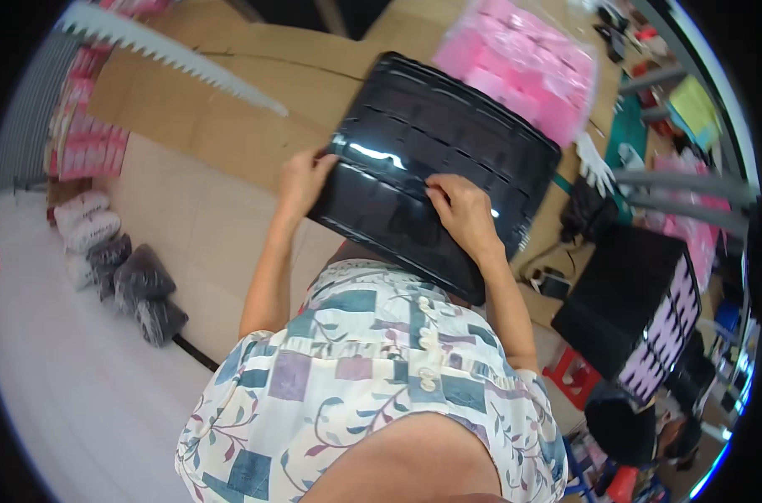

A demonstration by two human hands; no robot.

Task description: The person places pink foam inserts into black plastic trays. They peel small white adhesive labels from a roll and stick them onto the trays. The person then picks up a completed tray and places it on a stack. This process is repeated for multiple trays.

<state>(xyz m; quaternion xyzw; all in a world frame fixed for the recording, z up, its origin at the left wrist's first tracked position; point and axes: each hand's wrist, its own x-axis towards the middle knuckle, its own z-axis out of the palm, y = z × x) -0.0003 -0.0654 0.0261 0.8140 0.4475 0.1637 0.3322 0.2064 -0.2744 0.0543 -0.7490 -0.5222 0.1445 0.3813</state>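
Left hand (301, 183) pinches the left rim of a black plastic compartment tray (423, 138) aslant before the patterned blouse (347, 369); right hand (458, 210), fingers curled together, touches its near-middle, grip unclear.

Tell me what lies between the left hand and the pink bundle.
The black tray lies between the left hand and the pink bundle, as the head view shows.

From the head, one fisheye looks steeply down at the nearby black tray (448, 151)
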